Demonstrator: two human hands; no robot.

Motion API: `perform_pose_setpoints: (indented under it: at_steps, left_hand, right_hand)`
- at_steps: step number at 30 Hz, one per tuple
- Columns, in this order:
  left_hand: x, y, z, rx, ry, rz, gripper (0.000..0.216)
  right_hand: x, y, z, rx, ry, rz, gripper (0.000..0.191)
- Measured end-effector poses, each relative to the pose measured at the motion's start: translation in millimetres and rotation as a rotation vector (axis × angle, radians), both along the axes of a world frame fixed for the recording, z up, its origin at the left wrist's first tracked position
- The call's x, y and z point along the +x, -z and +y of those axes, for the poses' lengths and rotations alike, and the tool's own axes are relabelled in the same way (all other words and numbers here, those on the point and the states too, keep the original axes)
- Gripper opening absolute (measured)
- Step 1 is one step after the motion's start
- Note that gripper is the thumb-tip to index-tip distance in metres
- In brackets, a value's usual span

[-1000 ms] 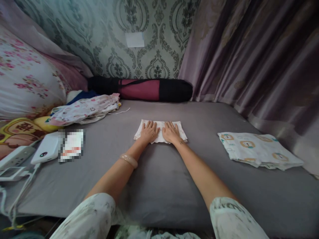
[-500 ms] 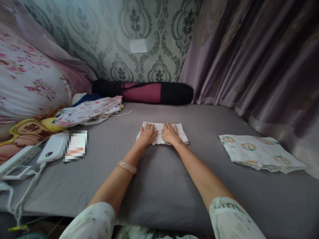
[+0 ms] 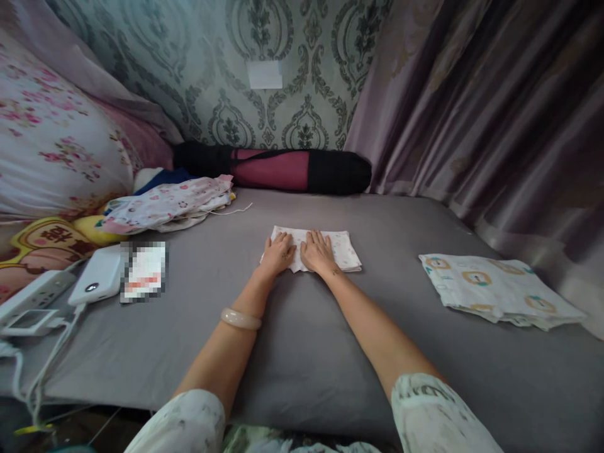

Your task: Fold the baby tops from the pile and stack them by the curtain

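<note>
A small folded white cloth with a faint print (image 3: pixel 343 246) lies on the grey bed sheet (image 3: pixel 302 352) in the middle. My left hand (image 3: pixel 278 252) rests flat on the cloth's left part, fingers stretched out. My right hand (image 3: pixel 316 251) lies flat right beside it on the cloth's middle, fingers spread. Neither hand grips anything. A pale bangle (image 3: pixel 240 319) sits on my left forearm.
A folded printed cloth (image 3: pixel 500 289) lies at the right. A pile of small pink-patterned clothes (image 3: pixel 170 202) sits at the back left by floral pillows (image 3: pixel 51 151). A power bank (image 3: pixel 97 284), power strip (image 3: pixel 31 296) and cables lie at the left edge. A black and maroon roll bag (image 3: pixel 283 168) lines the wall. Curtains (image 3: pixel 495 113) hang on the right.
Both hands have slid slightly leftward on the cloth, baring more of its right end; they stay flat. The view shifted a little.
</note>
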State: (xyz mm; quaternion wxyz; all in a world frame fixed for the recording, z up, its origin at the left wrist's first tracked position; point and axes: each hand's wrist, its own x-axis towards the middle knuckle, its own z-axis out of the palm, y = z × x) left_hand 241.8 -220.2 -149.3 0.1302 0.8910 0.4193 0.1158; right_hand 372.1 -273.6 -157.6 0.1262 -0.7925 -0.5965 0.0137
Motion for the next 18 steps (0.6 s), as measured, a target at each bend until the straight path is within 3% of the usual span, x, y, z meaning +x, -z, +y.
perform_pose_setpoints:
  at_steps: [11, 18]
  left_hand:
    - [-14.6, 11.4, 21.3, 0.002, -0.131, -0.218, 0.044]
    - [-19.2, 10.5, 27.2, -0.022, -0.169, -0.249, 0.050]
  right_hand:
    - [-22.8, -12.1, 7.6, 0.005, -0.058, 0.007, 0.054]
    - [-38.6, -5.7, 14.6, 0.004, -0.042, 0.036, 0.055]
